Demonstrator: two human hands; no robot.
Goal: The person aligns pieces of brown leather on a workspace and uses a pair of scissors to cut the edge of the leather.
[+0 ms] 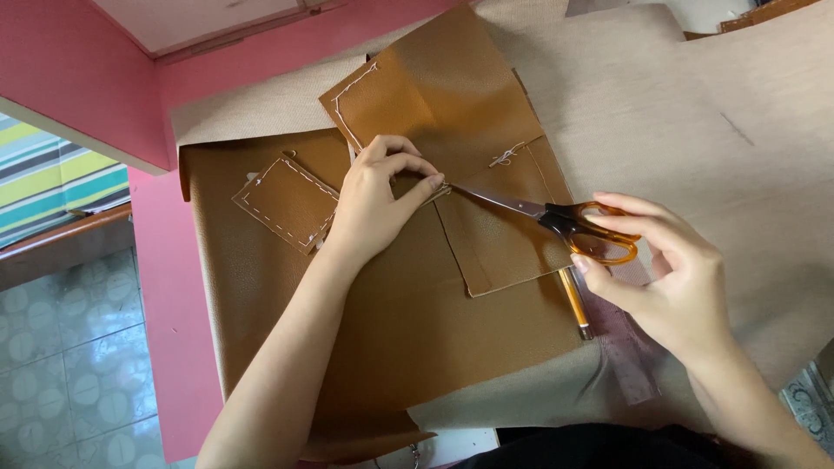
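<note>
Head view: the left hand (375,201) lies on a stitched brown leather panel (452,113), its thumb and forefinger pinched together at the panel's lower edge; what they pinch is too small to tell, perhaps a thread or the edge itself. The right hand (673,274) has its grip clamped on orange-handled scissors (556,219), fingers through and around the loops. The blades run left toward the left fingertips, their tips meeting the pinched spot; the blades look nearly together.

The panel has white stitching along its upper left edge and a small white thread knot (506,156) near its right side. A lower flap of the same leather (504,243) hangs below it, under the blades. Left of the left hand lies a small leather patch (287,201) with a dashed white stitch line round its border, apart from the panel. All of these rest on a big sheet of brown leather (261,287), which lies over beige cloth (660,113) that covers the desk.

Just under the scissors' handles a pencil (573,302) lies, pointing toward the person, and beside it a clear ruler (627,347), partly under the right hand. A pink wall (78,78) and a tiled floor (69,347) are on the left.
</note>
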